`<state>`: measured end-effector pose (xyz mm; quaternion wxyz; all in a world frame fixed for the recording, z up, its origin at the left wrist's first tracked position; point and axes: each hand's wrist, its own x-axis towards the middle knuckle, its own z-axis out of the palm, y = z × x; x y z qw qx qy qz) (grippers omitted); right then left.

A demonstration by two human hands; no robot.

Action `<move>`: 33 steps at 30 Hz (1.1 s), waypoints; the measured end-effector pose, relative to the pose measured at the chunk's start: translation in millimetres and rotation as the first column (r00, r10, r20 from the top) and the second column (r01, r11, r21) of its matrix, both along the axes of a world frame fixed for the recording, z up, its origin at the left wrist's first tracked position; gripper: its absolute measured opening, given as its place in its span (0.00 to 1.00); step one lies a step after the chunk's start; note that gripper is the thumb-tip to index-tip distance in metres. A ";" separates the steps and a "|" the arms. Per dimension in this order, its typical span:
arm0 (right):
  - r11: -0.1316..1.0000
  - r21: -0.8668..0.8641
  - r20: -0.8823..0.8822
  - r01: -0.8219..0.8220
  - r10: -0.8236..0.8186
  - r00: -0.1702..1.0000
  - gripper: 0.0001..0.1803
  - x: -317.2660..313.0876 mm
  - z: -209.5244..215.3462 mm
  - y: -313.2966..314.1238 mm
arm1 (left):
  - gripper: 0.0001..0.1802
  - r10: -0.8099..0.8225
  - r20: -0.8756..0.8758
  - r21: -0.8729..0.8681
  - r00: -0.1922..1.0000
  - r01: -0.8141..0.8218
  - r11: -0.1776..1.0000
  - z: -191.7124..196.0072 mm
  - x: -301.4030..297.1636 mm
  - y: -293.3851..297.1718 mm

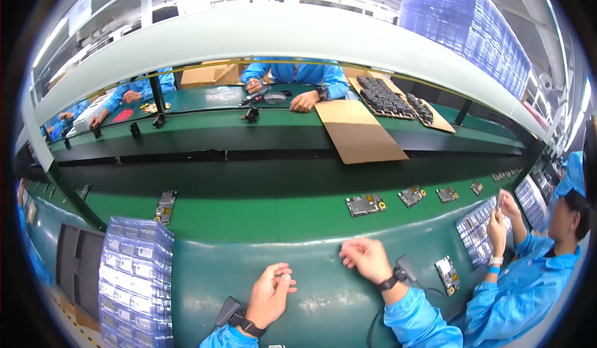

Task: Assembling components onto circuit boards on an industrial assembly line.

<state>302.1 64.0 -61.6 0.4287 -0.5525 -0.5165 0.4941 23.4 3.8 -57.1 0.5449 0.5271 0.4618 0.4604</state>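
Note:
My left hand (272,295) hovers over the green bench top (323,298), its fingers loosely bent and nothing visible in them. Farther forward and to the right, my right hand (367,259) is held near the bench's far edge, fingers half curled and seemingly without anything in them. Each wrist wears a black strap with a dark box-shaped device. The closest circuit board (365,205) lies on the green conveyor strip just beyond my right hand. Another circuit board (447,275) rests on the bench to the right of that hand.
A tall stack of clear plastic trays (135,279) stands at left. More boards, including one circuit board (165,207), lie along the strip. A co-worker (528,273) sits at right beside other trays. Opposite, a brown cardboard sheet (360,133) overhangs the shelf before another person (295,77).

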 end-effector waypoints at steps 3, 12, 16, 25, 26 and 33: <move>0.953 0.196 0.404 -0.232 0.137 0.904 0.13 -39.6 11.8 -20.7 | 0.16 0.017 -0.053 0.018 0.998 -0.016 1.000 1.1 -4.2 -4.2; 0.746 0.307 0.507 -0.590 0.397 0.765 0.11 -144.4 97.1 -18.7 | 0.15 0.022 -0.056 0.193 0.998 -0.011 0.981 -18.2 9.7 19.6; 0.386 0.385 0.655 -0.838 0.526 0.543 0.12 -243.4 131.9 -20.8 | 0.17 -0.083 0.409 0.290 0.909 -0.043 0.956 -65.2 14.0 28.2; -0.146 0.331 0.768 -0.932 0.616 0.176 0.11 -429.5 129.2 -83.3 | 0.16 0.329 0.317 -0.187 0.889 -0.281 0.941 -65.2 38.0 39.7; -0.188 0.322 0.786 -0.928 0.599 0.152 0.10 -442.7 127.6 -88.4 | 0.13 0.136 0.204 0.034 0.970 -0.145 0.989 -60.0 27.2 40.5; -0.207 0.371 0.791 -0.905 0.581 0.191 0.10 -505.0 111.4 -145.2 | 0.08 0.099 0.056 0.241 0.993 -0.110 0.964 -83.0 39.1 57.1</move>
